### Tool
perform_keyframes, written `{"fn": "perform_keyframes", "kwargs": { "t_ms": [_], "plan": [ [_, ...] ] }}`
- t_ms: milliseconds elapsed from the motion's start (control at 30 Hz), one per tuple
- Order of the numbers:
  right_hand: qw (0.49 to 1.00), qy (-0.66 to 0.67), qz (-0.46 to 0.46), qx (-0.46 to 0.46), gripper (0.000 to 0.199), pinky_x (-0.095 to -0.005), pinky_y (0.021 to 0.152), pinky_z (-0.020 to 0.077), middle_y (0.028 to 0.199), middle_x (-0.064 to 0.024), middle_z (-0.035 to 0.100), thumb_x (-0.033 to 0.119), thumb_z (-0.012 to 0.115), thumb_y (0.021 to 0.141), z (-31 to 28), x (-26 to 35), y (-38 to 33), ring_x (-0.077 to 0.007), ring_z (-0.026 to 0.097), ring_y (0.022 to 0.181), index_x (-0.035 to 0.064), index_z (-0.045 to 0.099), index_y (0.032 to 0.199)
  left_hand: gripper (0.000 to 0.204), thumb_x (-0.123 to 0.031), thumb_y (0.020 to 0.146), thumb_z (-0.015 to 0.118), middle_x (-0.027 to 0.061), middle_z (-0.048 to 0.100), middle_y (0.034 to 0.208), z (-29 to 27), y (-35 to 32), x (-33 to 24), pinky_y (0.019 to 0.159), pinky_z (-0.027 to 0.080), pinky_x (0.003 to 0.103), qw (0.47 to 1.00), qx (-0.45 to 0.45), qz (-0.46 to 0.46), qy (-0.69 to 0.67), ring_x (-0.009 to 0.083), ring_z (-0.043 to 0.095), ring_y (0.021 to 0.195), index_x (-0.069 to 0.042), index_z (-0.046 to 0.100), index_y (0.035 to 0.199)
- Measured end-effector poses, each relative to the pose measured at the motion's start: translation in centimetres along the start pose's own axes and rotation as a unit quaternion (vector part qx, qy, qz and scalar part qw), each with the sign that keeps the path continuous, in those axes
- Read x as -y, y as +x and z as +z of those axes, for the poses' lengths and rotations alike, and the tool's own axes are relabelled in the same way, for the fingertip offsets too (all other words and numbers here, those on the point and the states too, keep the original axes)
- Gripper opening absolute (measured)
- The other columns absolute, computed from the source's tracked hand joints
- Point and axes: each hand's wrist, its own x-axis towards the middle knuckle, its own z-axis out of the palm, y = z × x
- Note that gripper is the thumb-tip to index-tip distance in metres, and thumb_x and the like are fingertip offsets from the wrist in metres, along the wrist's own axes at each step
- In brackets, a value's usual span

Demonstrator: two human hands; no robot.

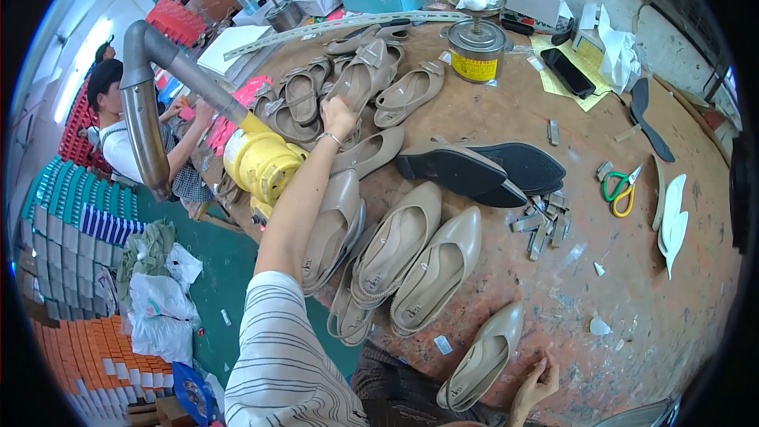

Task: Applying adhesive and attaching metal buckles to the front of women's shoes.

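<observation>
My left arm reaches far across the bench, and my left hand (338,117) is closed around the heel end of a beige pointed flat shoe (368,71) in the far group of shoes. My right hand (538,386) rests low at the near edge with loosely bent fingers apart, holding nothing. Just left of it lies a single beige slingback flat (486,360), toe pointing away. Between my hands, several similar slingback flats (443,269) stand close together. Beyond them two shoes lie with their black soles (451,170) showing.
A yellow machine with a metal pipe (265,162) stands left of my arm. Small metal pieces (544,225), scissors (622,190), a phone (568,73) and a can (477,51) lie or stand on the bench (632,285). A co-worker (118,134) works at far left beside stacked boxes.
</observation>
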Motion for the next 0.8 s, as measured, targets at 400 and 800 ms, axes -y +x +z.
{"fn": "perform_keyframes", "kwargs": {
  "t_ms": [400,800],
  "plan": [
    [1.000,-0.009,-0.009,-0.002,0.014,-0.0231,0.052,0.0408,0.079,-0.0083,0.064,0.002,0.054,0.088,-1.3,1.2,0.1,-0.0107,0.055,0.062,-0.0015,0.065,0.096,0.008,-0.008,0.073,0.058,0.0179,0.062,0.086,-5.0,-2.7,-2.7,0.073,0.047,0.045,0.954,-0.241,0.169,0.055,0.0341,0.060,0.085,-0.004,0.065,0.075],
    [1.000,0.019,-0.008,0.014,0.013,-0.0196,0.046,0.0352,0.074,-0.0034,0.060,0.000,0.057,0.087,-0.9,1.6,0.6,-0.0042,0.047,0.055,-0.0001,0.067,0.096,0.025,0.002,0.081,0.058,0.0111,0.055,0.112,-6.0,-29.6,-19.3,0.091,0.048,0.034,0.695,0.524,0.203,-0.450,0.0196,0.056,0.105,0.001,0.055,0.107]
  ]
}}
